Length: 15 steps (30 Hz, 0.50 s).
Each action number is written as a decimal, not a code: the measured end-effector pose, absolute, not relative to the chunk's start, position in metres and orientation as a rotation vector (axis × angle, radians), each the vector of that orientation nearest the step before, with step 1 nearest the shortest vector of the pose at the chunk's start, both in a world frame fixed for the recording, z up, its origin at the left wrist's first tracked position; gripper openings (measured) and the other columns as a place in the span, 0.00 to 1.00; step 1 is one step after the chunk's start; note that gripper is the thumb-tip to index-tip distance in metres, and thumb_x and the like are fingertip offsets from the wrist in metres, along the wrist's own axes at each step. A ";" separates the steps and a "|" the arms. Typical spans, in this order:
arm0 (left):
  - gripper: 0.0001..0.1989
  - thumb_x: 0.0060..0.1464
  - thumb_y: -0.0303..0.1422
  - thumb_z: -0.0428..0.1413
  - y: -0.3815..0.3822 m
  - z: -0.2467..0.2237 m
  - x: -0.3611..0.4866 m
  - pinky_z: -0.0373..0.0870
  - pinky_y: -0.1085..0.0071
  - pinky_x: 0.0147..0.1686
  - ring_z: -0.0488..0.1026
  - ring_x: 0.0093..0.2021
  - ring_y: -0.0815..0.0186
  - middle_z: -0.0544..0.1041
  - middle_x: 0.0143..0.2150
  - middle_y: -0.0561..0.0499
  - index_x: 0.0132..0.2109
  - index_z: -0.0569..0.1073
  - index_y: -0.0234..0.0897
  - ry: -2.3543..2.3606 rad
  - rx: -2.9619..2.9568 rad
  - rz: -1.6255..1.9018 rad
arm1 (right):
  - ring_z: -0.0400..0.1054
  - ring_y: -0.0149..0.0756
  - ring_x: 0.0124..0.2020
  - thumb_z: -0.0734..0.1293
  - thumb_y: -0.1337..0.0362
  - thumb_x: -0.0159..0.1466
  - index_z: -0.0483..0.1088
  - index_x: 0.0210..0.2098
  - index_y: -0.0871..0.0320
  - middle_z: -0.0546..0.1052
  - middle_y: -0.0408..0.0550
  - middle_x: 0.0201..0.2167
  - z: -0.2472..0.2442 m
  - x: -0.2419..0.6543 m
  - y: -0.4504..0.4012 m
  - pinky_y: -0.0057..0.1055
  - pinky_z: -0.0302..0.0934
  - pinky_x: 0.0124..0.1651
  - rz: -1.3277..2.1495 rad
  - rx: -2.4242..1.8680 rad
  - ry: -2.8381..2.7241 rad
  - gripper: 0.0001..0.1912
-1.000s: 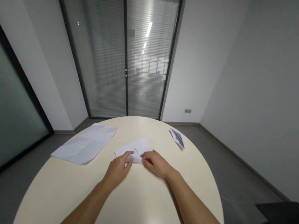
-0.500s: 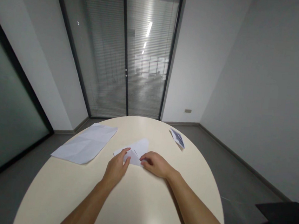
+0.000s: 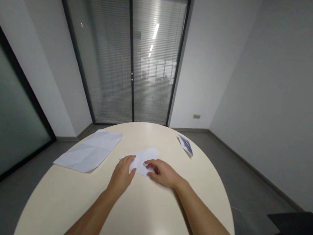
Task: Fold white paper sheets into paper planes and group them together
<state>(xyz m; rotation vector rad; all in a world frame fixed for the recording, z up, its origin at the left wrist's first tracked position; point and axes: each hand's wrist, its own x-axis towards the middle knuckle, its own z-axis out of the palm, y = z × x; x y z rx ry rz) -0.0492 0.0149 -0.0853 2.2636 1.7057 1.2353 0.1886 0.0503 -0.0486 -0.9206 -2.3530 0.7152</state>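
A small sheet of white paper (image 3: 143, 155), partly covered by both hands, lies near the middle of the round table (image 3: 136, 208). My left hand (image 3: 123, 171) rests over the paper's left side, its fingers stretched out and the thumb apart from them. At the right edge is my right hand (image 3: 163, 171), with bent fingers reaching over the paper. A gap shows between its thumb and index finger. Near those fingertips, a small raised bit of paper may be there, but it is too small to make out.
Large creased white sheets (image 3: 90, 152) lie at the table's left. A small folded paper with a dark printed picture (image 3: 185, 145) sits near the far right edge. Beyond the table stands a glazed partition with blinds (image 3: 150, 94). A black flat object (image 3: 297, 225) is at the lower right.
The triangular flap that showed between my hands is no longer visible, and the paper looks flatter. My right fingers have spread and shifted slightly left over it. My left hand stays nearly in place.
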 end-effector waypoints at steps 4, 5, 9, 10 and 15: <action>0.20 0.55 0.22 0.57 0.013 -0.081 -0.048 0.68 0.55 0.60 0.71 0.57 0.55 0.75 0.55 0.45 0.54 0.74 0.40 1.705 2.300 1.182 | 0.70 0.34 0.34 0.72 0.67 0.60 0.72 0.57 0.54 0.81 0.48 0.47 -0.046 0.189 0.049 0.31 0.64 0.42 0.723 -0.917 -2.360 0.25; 0.18 0.55 0.22 0.57 0.012 -0.079 -0.047 0.68 0.55 0.59 0.71 0.57 0.56 0.76 0.55 0.45 0.52 0.75 0.40 1.711 2.308 1.153 | 0.70 0.35 0.35 0.72 0.67 0.60 0.73 0.56 0.54 0.81 0.48 0.47 -0.045 0.189 0.048 0.31 0.64 0.42 0.720 -0.916 -2.361 0.24; 0.14 0.56 0.22 0.57 0.009 -0.070 -0.045 0.69 0.56 0.56 0.73 0.52 0.56 0.78 0.50 0.48 0.46 0.78 0.41 1.745 2.336 1.013 | 0.71 0.36 0.37 0.73 0.67 0.58 0.74 0.55 0.54 0.81 0.48 0.47 -0.042 0.188 0.047 0.33 0.65 0.44 0.716 -0.918 -2.362 0.25; 0.13 0.57 0.22 0.57 0.008 -0.069 -0.045 0.69 0.56 0.55 0.73 0.51 0.57 0.79 0.49 0.48 0.46 0.79 0.41 1.741 2.345 0.981 | 0.72 0.37 0.37 0.73 0.67 0.58 0.74 0.55 0.55 0.81 0.48 0.47 -0.041 0.188 0.047 0.33 0.65 0.45 0.716 -0.918 -2.363 0.25; 0.11 0.60 0.23 0.55 0.006 -0.067 -0.044 0.69 0.60 0.51 0.75 0.46 0.59 0.81 0.45 0.49 0.44 0.79 0.39 1.702 2.348 0.920 | 0.73 0.40 0.41 0.75 0.67 0.56 0.77 0.51 0.55 0.81 0.50 0.46 -0.040 0.188 0.047 0.35 0.66 0.49 0.712 -0.919 -2.380 0.23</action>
